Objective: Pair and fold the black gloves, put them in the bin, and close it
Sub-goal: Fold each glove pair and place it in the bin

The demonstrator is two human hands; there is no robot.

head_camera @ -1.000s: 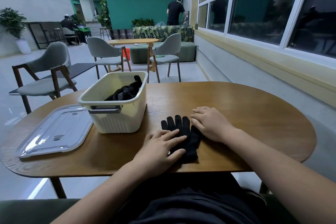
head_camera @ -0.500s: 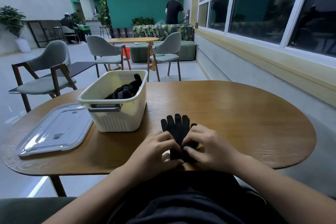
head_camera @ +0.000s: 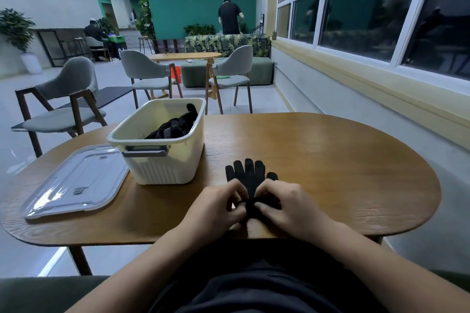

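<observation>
Black knit gloves (head_camera: 248,176), stacked as a pair, lie on the oval wooden tabletop (head_camera: 343,173) near its front edge, fingertips pointing away. The left hand (head_camera: 218,209) and right hand (head_camera: 290,208) both pinch the cuff end, fingers (head_camera: 269,189) curled onto the fabric. Just left stands an open cream plastic bin (head_camera: 162,170) holding more dark gloves (head_camera: 175,128). A clear plastic lid (head_camera: 76,183) lies flat beside it.

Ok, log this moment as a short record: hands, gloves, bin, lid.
left hand: pinches the near end of the black gloves
right hand: pinches the same end
black gloves: on the table, fingers pointing away
bin: open, left of them, more gloves inside
lid: flat on the table, left of the bin
</observation>
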